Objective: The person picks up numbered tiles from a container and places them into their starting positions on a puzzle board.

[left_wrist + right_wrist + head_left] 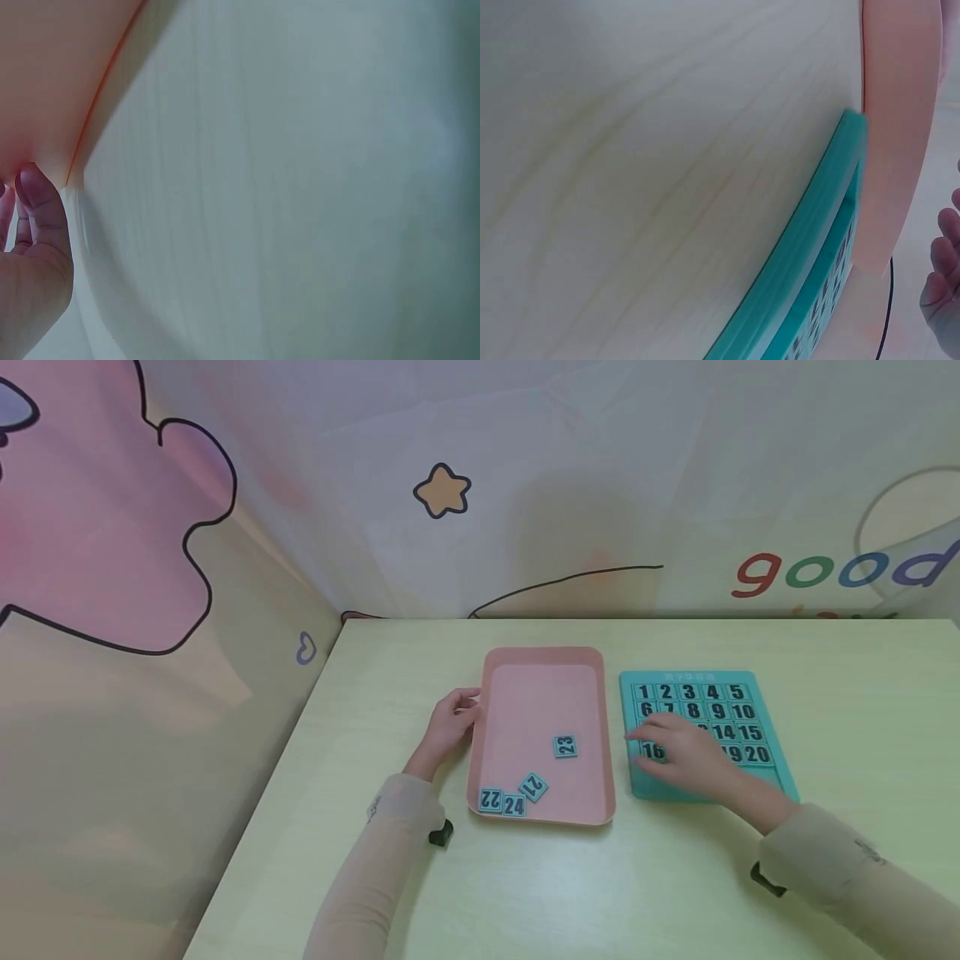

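A pink tray stands on the table, and my left hand touches its left side with thumb and fingertips; the left wrist view shows the thumb against the tray wall. Inside lie number tiles: 23, a tilted 21, 22 and 24. To the right is a teal number board with rows of tiles from 1 to 20. Above its left part hovers my right hand, fingers loosely extended, no tile visible in it. It hides some middle tiles and part of the bottom row.
The pale wooden table reaches back to a printed cloth with a star and the word "good". A narrow gap separates tray and board. Dark devices sit at both sleeve cuffs.
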Motion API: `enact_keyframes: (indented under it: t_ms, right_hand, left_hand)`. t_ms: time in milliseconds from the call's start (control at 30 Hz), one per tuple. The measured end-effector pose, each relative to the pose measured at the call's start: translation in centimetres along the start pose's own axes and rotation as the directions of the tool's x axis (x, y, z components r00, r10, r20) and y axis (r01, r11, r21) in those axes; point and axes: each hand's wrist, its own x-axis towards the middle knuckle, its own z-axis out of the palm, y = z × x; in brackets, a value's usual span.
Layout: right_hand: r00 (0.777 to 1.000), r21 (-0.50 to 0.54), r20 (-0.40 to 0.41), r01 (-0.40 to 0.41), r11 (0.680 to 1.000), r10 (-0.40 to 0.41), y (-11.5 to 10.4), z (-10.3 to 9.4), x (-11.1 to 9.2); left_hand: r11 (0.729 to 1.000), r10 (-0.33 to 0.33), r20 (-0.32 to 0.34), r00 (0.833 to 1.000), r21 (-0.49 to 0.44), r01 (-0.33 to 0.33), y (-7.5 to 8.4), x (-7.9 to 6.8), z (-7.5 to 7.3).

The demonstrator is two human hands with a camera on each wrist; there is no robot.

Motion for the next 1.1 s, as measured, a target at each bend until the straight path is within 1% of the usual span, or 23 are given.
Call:
enact_keyframes:
  t_ms: [133,267,433,567,700,767,933,1100]
  right_hand:
    - [1.0,0.018,0.017,0.007,1.0,-0.007,-1.1,0.8,0.8]
    - [0.999,0.041,0.023,0.032,0.999,-0.033,-2.1,1.5,1.7]
    - [0.995,0.081,0.086,0.035,0.996,-0.042,-3.2,1.9,2.7]
    - [0.986,0.097,0.164,0.015,0.995,-0.03,-4.0,2.4,3.3]
    - [0.971,0.102,0.236,-0.005,0.995,-0.019,-4.5,3.0,3.9]
    - [0.966,0.092,0.258,-0.009,0.996,-0.015,-4.8,3.4,4.1]
    - [0.959,0.082,0.284,-0.023,0.996,-0.001,-5.7,4.1,4.6]
    - [0.943,0.07,0.331,-0.058,0.996,0.032,-6.4,4.7,5.1]
  left_hand:
    - [1.0,-0.003,-0.001,1.0,0.003,0.003,0.0,0.0,0.0]
    - [1.0,0.009,-0.002,1.0,-0.002,-0.009,0.0,0.0,0.0]
    - [1.0,0.015,-0.003,1.0,-0.008,-0.015,0.0,0.0,0.0]
    - [1.0,0.023,-0.002,1.0,-0.018,-0.023,0.0,-0.1,0.0]
    - [0.999,0.027,0.001,1.0,-0.023,-0.027,0.0,-0.1,0.0]
    - [0.999,0.025,0.001,1.0,-0.024,-0.025,0.1,-0.1,-0.1]
    - [1.0,0.011,0.002,1.0,-0.019,-0.011,0.2,-0.1,-0.1]
    - [1.0,0.003,0.007,1.0,-0.014,-0.003,0.1,-0.1,-0.1]
